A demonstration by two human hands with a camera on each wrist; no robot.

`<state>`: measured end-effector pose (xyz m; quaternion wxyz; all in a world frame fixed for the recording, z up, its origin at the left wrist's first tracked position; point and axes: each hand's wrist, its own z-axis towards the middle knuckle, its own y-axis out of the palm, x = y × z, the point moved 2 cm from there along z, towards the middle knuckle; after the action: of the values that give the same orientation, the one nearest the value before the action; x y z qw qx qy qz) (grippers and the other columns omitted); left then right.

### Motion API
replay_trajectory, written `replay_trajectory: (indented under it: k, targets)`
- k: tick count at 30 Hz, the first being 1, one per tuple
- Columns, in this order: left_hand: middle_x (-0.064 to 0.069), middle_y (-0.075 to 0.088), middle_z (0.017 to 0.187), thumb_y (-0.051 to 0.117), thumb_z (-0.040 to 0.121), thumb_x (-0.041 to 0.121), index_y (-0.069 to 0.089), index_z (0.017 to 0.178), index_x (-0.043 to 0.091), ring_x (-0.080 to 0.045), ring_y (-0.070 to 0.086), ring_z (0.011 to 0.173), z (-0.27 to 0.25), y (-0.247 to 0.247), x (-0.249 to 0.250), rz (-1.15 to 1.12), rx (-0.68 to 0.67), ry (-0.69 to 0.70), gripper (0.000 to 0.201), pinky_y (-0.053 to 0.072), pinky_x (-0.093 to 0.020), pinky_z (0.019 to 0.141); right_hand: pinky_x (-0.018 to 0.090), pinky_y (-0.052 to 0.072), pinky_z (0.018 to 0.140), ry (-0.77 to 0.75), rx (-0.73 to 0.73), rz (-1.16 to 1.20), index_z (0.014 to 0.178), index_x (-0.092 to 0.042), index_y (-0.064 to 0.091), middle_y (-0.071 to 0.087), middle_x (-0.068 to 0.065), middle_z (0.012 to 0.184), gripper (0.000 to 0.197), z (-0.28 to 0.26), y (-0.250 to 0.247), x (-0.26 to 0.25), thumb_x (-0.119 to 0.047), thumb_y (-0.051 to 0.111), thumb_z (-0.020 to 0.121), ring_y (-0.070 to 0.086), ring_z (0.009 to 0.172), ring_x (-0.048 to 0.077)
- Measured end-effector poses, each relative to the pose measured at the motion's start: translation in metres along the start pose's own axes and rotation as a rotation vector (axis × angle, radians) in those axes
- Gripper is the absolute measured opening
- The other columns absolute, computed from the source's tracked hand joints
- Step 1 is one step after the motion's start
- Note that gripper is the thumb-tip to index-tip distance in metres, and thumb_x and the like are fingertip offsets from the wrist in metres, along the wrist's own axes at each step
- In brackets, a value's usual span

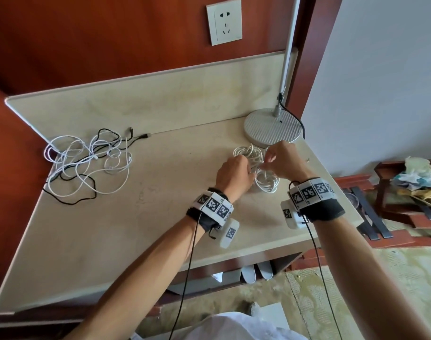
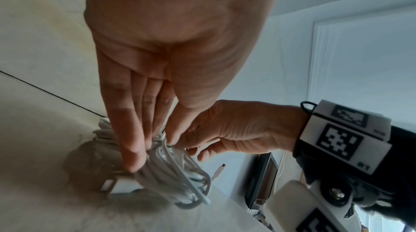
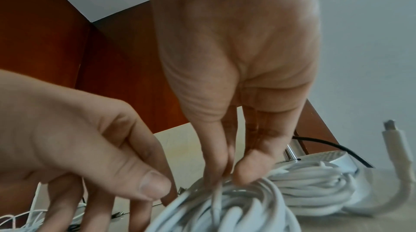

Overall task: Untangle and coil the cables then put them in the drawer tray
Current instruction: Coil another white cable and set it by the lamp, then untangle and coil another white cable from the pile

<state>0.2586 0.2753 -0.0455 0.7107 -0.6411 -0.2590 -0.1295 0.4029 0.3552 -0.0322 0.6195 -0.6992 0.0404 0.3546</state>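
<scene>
The desk (image 1: 136, 192) is viewed from above, facing down. The white cable coil (image 2: 171, 170) is seen close-up from both wrists, facing fingerward.

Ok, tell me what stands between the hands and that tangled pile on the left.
Nothing visible: bare tabletop lies between the left hand and the tangle. Both hands are busy on the white coil near the lamp base.

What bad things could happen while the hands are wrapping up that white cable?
The white coil sits near the table's right edge, so a nudge might send it over the side. Both the left hand and the right hand hold it only with their fingertips, so the loops might spring apart. The loose plug end could catch on the second coil behind it.
</scene>
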Motion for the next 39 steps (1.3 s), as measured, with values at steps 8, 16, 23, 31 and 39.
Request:
replay_trajectory:
  k: [8, 16, 23, 31, 39]
  targets:
    - [-0.008, 0.075, 0.096, 0.062, 0.094, 0.023, 0.074, 0.091, 0.013, -0.03, 0.072, 0.085, 0.008, -0.007, -0.007, 0.022, -0.031, -0.003, 0.016, 0.061, -0.044, 0.076, 0.017, 0.039, 0.065, 0.004, -0.013, 0.046, 0.082, -0.015, 0.082, 0.074, -0.001, 0.084, 0.011, 0.005, 0.003, -0.002, -0.018, 0.091, 0.077, 0.065, 0.082, 0.013]
    - [0.0, 0.077, 0.095, 0.063, 0.094, 0.023, 0.077, 0.092, 0.02, -0.023, 0.073, 0.085, 0.016, -0.033, -0.024, -0.012, 0.063, -0.034, 0.014, 0.062, -0.039, 0.076, 0.003, 0.046, 0.062, -0.085, 0.105, 0.164, 0.091, -0.009, 0.082, 0.076, 0.0, 0.084, 0.008, 0.023, -0.005, -0.028, -0.016, 0.082, 0.088, 0.064, 0.07, -0.001]
    - [0.005, 0.075, 0.088, 0.06, 0.093, 0.018, 0.074, 0.089, 0.02, -0.021, 0.071, 0.087, 0.007, -0.096, -0.064, -0.144, 0.283, -0.133, 0.015, 0.06, -0.04, 0.079, 0.042, 0.063, 0.08, -0.041, -0.026, 0.586, 0.098, -0.009, 0.077, 0.077, 0.008, 0.093, 0.018, 0.052, 0.015, -0.106, -0.025, 0.068, 0.099, 0.072, 0.081, 0.018]
    - [-0.006, 0.072, 0.113, 0.061, 0.099, 0.023, 0.066, 0.114, 0.011, -0.027, 0.067, 0.104, -0.033, -0.155, -0.158, 0.135, 0.347, -0.368, 0.02, 0.054, -0.04, 0.087, 0.044, 0.063, 0.09, -0.033, -0.554, 0.622, 0.128, -0.02, 0.064, 0.07, 0.005, 0.114, 0.034, 0.056, 0.088, -0.211, -0.04, 0.065, 0.101, 0.07, 0.104, 0.02]
    - [-0.009, 0.066, 0.09, 0.069, 0.093, 0.04, 0.064, 0.095, 0.008, -0.03, 0.064, 0.087, -0.047, -0.167, -0.238, 0.154, 0.009, -0.497, 0.033, 0.048, -0.031, 0.069, 0.039, 0.065, 0.08, 0.086, -0.676, 0.717, 0.121, 0.0, 0.062, 0.066, 0.007, 0.103, 0.034, 0.081, 0.157, -0.281, -0.029, 0.064, 0.104, 0.074, 0.092, 0.022]
